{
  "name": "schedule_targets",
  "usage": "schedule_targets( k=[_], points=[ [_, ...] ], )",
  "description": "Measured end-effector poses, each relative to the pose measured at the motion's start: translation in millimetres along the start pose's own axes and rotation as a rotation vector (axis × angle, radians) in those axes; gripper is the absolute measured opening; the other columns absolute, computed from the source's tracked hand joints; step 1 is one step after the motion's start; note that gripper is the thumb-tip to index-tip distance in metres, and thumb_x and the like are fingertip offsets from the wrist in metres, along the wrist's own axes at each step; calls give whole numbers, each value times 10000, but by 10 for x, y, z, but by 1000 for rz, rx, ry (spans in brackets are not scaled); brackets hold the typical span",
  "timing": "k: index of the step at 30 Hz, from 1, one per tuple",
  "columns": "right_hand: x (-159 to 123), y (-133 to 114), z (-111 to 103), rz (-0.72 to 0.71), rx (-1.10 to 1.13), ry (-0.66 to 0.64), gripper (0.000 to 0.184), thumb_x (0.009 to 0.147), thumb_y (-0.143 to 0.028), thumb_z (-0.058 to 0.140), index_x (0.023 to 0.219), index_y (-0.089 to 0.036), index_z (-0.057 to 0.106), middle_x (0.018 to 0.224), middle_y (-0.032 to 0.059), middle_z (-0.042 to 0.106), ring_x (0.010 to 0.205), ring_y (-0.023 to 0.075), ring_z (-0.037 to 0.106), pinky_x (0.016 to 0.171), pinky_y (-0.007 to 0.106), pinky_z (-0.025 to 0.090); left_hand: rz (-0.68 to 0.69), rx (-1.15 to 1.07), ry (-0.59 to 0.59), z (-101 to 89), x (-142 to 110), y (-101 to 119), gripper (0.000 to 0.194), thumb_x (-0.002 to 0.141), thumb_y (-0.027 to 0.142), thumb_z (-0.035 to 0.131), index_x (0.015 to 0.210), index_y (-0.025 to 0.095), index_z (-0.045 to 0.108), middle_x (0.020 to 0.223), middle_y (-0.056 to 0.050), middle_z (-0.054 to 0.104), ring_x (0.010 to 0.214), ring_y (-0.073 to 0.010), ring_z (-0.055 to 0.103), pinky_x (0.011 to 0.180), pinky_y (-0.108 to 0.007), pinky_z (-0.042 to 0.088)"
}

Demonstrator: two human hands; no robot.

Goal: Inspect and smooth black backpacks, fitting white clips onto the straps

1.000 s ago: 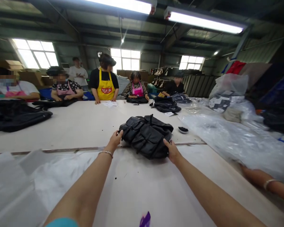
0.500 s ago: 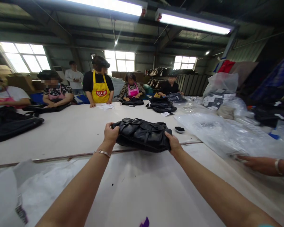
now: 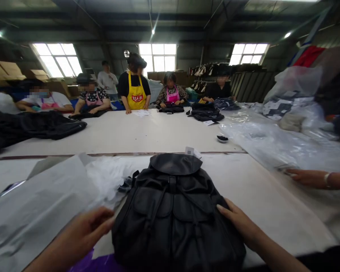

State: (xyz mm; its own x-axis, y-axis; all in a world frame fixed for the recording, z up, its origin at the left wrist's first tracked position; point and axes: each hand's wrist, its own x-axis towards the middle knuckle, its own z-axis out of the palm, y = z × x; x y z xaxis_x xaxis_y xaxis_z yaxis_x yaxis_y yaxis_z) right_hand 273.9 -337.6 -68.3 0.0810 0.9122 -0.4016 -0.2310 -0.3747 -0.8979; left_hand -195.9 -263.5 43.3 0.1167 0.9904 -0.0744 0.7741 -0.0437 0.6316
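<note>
- Black backpack (image 3: 172,215): at the table (image 3: 277,211)'s near edge, about mid-length, flap toward the far side, front pockets facing the wearer. Base cut off by frame; can't tell if it overhangs.
- Left hand (image 3: 95,226): thumb and fingers apart, half curled, just beside the bag's left side. Blurred, contact unclear.
- Right hand (image 3: 239,219): thumb on the front panel, fingers at the right side. Touching; can't tell if clamped.
- Step in hand, my read: steadying and positioning the bag. Best with both palms level on the sides, even pressure, so it won't twist.
- Left needs a firmer place; one-sided support would likely let the bag slew.
- Leather-like shell looks soft; flat palms over pinching, fewer creases.
- Mind the white tag (image 3: 189,151) behind the flap: easily bent or trapped.
- Dark strap (image 3: 126,184) sticks out left, next to white wrapping (image 3: 107,175); could snag, worth tucking in.
- Purple item (image 3: 102,263) at the near edge, by the bag's lower left: avoid dragging it along.
- Co-worker's hand (image 3: 303,177) on clear plastic (image 3: 286,147) along the right edge: leave that side room.
</note>
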Motion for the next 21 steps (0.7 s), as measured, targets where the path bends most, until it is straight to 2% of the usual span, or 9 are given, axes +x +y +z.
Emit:
schedule_targets(
  k=[2,4,7,9,12,15,18,20,21],
  points=[
    [26,9,-16,-24,-44,13,490,772,-494,719,1213,-291,656,1246,90,684,1126,311,653,1011,487,494,67,-20,-20,111,152,181,510,743,662,593,977,236,748,963,-58,760,912,-291,705,818,-380,588],
    [76,-116,-80,-49,-203,35,470,747,-507,728,1145,-259,694,1166,95,716,1072,320,668,969,487,515,208,-1,1,266,297,353,539,800,629,548,1105,216,712,1172,-81,707,1093,-289,651,968,-391,530],
    [148,-437,-231,-119,-563,121,440,674,-458,780,1043,-221,739,984,99,747,878,310,691,856,474,548,402,146,-163,489,419,502,488,840,564,556,1182,246,695,1382,-78,586,1256,-281,552,1102,-395,414],
    [208,-674,-278,-241,-737,199,404,657,-394,783,1018,-218,749,957,96,743,802,285,679,822,451,542,459,272,-283,572,466,566,460,858,556,551,1168,253,706,1319,-98,625,1190,-288,594,1060,-401,438],
    [379,-960,-135,-466,-871,236,355,702,-335,732,1040,-229,743,996,88,729,844,268,663,858,425,516,490,414,-368,596,552,703,462,848,603,537,1022,232,751,1004,-122,725,937,-292,679,869,-391,510],
    [675,-1067,218,-630,-1071,123,461,739,-284,692,1197,-228,679,1143,94,682,1012,270,632,959,411,479,497,497,-452,574,638,890,431,786,620,590,816,225,761,778,-112,720,759,-277,684,703,-350,502],
    [1031,-1030,584,-762,-1341,-35,658,719,-218,708,1359,-184,559,1397,152,523,1263,315,498,1069,444,394,508,564,-533,554,687,1048,385,739,587,634,681,219,729,617,-85,666,597,-241,641,581,-322,459],
    [1253,-991,765,-787,-1493,-130,662,717,-203,722,1357,-181,552,1440,174,477,1311,352,444,1075,492,365,520,564,-595,541,743,1106,361,723,570,651,639,224,714,564,-63,636,519,-208,595,537,-308,432],
    [1352,-982,829,-777,-1544,-166,615,728,-214,725,1325,-188,576,1419,174,499,1299,362,452,1061,504,367,521,551,-633,535,797,1120,349,715,562,661,630,227,711,554,-54,631,493,-195,573,527,-305,423]
  ],
)
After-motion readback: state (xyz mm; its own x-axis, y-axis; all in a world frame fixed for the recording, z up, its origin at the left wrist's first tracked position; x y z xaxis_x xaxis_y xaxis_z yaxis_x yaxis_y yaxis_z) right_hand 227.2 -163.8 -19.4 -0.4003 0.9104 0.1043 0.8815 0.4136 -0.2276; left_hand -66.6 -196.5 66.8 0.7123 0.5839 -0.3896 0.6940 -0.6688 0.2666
